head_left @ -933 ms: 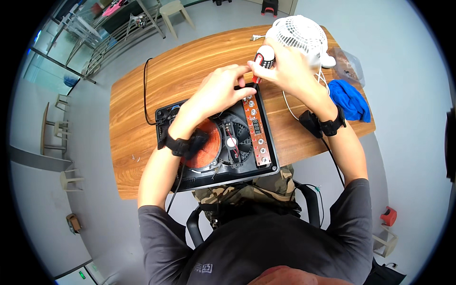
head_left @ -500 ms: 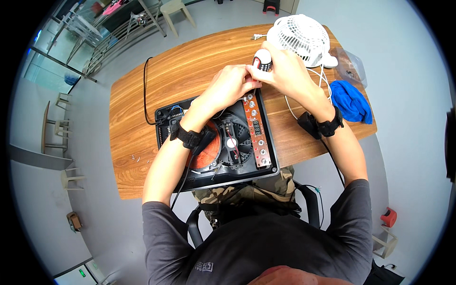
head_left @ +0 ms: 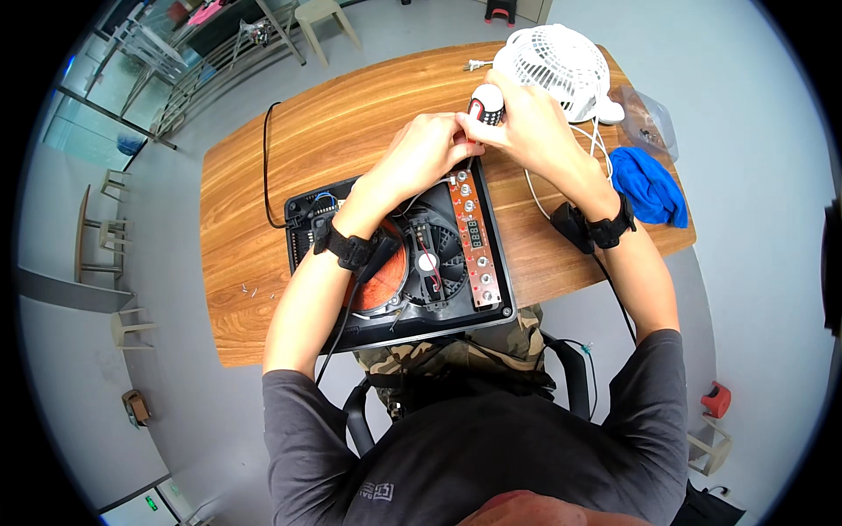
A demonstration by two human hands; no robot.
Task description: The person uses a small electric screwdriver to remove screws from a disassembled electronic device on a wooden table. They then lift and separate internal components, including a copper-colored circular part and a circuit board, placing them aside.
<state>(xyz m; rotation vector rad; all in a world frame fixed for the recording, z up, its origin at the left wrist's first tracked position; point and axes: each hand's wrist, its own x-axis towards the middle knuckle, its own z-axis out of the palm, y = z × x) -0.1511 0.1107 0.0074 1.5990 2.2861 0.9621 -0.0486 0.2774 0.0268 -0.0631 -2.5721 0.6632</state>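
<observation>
An opened induction cooker (head_left: 421,333) lies at the table's near edge, its black housing showing a copper coil (head_left: 382,285), a fan (head_left: 445,263) and an orange circuit board (head_left: 483,273) along the right side. Over the housing's far right corner, my right hand (head_left: 526,118) is closed around a screwdriver (head_left: 487,103) with a white cap and a black, red-edged handle. The fingers of my left hand (head_left: 430,147) pinch at the screwdriver's lower end. My fingers hide its tip and the spot beneath it.
A white fan (head_left: 554,74) with its cord stands at the far right of the wooden table (head_left: 351,114). Beside it are a clear plastic tray (head_left: 651,123) and a blue cloth (head_left: 649,187). Small screws (head_left: 250,289) lie at left, and a black cable (head_left: 267,167) runs behind them.
Both hands stay at the far right corner with the screwdriver. My left hand and the screwdriver's cap have shifted very slightly; the cooker has barely moved.
</observation>
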